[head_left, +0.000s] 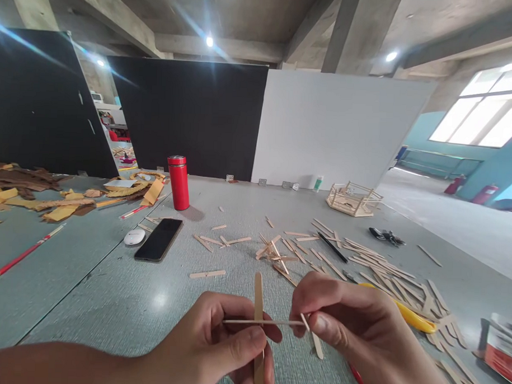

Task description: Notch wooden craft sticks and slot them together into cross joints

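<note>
Side by side above the worktop (109,304), clamping the left hand (221,336) lightly on the broad-faced stick (258,295) and edge-on cross stick (272,322), steadying the slanting stick (318,347) at the cross stick's right end in the pinched right hand (352,324), guarding against twist in three pale, slim pieces.

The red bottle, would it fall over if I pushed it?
The red bottle would probably tip if pushed near its top, being tall and narrow. Knocked down, it would likely roll, since it looks round. Its smooth, shiny side might feel slippery.
</note>
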### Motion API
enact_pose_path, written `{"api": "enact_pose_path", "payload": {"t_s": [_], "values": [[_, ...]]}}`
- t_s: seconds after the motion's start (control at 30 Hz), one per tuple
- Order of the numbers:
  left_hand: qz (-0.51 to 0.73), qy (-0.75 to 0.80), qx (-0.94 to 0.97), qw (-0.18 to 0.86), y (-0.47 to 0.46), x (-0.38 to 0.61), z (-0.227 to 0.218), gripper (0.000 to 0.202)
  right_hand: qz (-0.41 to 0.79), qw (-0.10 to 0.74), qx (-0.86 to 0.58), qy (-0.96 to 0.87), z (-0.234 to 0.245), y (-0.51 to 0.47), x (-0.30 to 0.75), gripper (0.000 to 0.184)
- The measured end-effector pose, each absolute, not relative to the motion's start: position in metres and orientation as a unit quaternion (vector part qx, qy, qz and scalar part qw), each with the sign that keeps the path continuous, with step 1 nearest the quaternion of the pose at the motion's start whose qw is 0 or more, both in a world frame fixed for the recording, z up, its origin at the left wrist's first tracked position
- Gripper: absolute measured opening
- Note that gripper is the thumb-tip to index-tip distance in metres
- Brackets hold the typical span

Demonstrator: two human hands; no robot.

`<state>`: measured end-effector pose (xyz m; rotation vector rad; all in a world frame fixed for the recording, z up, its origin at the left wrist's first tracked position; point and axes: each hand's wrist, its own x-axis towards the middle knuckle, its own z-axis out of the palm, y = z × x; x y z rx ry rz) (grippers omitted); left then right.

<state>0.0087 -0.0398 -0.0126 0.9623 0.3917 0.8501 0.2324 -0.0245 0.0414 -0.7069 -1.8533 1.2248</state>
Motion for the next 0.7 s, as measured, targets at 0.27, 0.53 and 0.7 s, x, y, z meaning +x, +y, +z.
{"api": "enact_pose_path", "payload": {"t_s": [0.27, 0.53, 0.7], "values": [[0.352, 0.216, 0.505, 0.758, -0.035, 0.007, -0.014, 0.054, 0.408, 0.449, -0.249, -0.755, 0.045, -0.033, 0.222, 0.009], [0.359, 0.172, 0.501, 0.769, -0.036, 0.007, -0.017, 0.032, 0.449, 0.439, -0.212, -0.749, 0.042, -0.036, 0.220, 0.007], [0.353, 0.129, 0.490, 0.787, -0.033, 0.009, -0.022, 0.034, 0.453, 0.442, -0.199, -0.748, 0.042, -0.039, 0.216, 0.016]]}}
